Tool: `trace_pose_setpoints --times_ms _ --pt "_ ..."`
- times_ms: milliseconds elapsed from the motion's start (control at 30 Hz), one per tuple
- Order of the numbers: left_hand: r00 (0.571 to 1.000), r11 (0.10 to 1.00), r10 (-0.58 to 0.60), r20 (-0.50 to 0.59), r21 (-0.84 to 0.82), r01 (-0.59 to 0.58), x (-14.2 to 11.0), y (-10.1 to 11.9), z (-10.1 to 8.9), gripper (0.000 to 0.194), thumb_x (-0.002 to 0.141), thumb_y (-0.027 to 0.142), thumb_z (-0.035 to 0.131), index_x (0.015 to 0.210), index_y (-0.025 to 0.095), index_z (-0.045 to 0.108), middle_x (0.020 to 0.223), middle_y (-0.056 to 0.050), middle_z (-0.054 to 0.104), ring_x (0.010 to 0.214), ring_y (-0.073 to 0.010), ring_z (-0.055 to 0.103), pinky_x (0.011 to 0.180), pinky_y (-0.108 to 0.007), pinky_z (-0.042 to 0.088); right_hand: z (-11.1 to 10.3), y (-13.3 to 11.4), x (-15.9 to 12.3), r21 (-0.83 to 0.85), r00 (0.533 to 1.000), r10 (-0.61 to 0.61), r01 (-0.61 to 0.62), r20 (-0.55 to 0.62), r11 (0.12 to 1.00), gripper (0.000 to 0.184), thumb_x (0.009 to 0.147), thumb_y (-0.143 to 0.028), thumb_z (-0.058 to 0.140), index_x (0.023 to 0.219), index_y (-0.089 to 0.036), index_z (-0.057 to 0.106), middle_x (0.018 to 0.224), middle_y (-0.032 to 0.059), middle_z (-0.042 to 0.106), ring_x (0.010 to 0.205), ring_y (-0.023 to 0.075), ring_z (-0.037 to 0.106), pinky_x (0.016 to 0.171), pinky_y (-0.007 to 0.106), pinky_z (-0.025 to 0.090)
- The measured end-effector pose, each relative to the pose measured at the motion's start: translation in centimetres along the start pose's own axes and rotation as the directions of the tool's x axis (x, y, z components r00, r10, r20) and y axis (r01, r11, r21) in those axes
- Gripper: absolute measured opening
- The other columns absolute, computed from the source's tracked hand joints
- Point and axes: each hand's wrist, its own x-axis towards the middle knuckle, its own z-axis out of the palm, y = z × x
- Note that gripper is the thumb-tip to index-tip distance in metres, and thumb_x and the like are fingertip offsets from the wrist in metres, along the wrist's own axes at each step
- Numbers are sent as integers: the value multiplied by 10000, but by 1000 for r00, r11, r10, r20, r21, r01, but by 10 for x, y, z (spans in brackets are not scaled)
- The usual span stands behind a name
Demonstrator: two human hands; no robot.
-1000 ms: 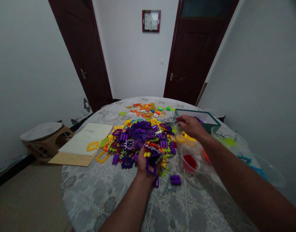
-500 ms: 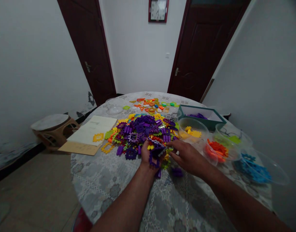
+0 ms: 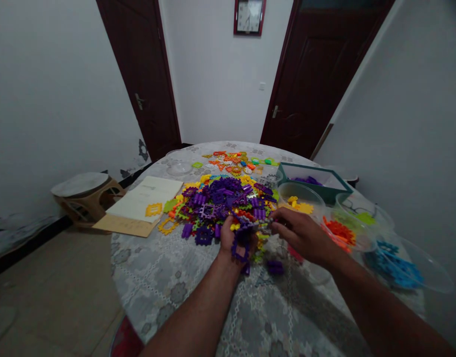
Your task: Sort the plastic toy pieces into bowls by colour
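Head view: patterned tablecloth (image 3: 190, 272) bears purple pieces (image 3: 225, 187), dark doors (image 3: 320, 74) beyond.

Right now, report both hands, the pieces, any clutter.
Left hand holding joined purple pieces. Right hand pinching blurred grey piece. Multicoloured pile crowding just beyond.

a wall clock (image 3: 249, 18) hangs between two dark doors (image 3: 317, 79).
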Motion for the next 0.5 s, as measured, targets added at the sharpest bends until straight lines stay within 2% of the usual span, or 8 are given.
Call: trace_pose_setpoints --times_ms 200,333,400,433,500 --pt "995 995 88 -51 55 -85 3 -1 0 340 936 439 548 947 126 679 746 -97 708 511 -167 636 340 -196 378 -7 25 7 136 984 176 -174 0 975 154 990 -349 536 999 -224 627 795 -11 678 686 154 644 637 274 504" --pt "995 994 91 -30 56 -89 3 -2 2 351 936 418 536 895 104 687 735 -105 702 523 -171 647 339 -194 377 -12 44 20 190 969 223 -241 109 952 182 944 -351 572 1008 -204 657 757 -17 669 614 140 646 550 242 507" --pt "995 994 94 -24 54 -93 2 -2 4 357 936 417 540 890 98 691 727 -101 698 518 -168 649 342 -194 386 -19 54 34 210 961 248 -269 121 940 180 915 -339 606 990 -193 679 714 -16 672 568 131 635 508 224 501" --pt "995 994 99 -26 52 -98 2 -2 4 353 938 415 542 891 99 691 728 -99 700 515 -166 649 342 -194 387 -23 59 44 226 958 273 -286 88 931 171 896 -326 629 974 -186 691 693 -10 676 554 133 635 499 223 505" --pt "993 993 109 -36 45 -108 1 -1 5 344 942 410 541 891 104 690 737 -100 708 514 -168 653 344 -198 398 -31 68 67 280 938 341 -313 -58 908 163 872 -286 658 976 -170 704 701 19 705 565 150 662 520 242 541"
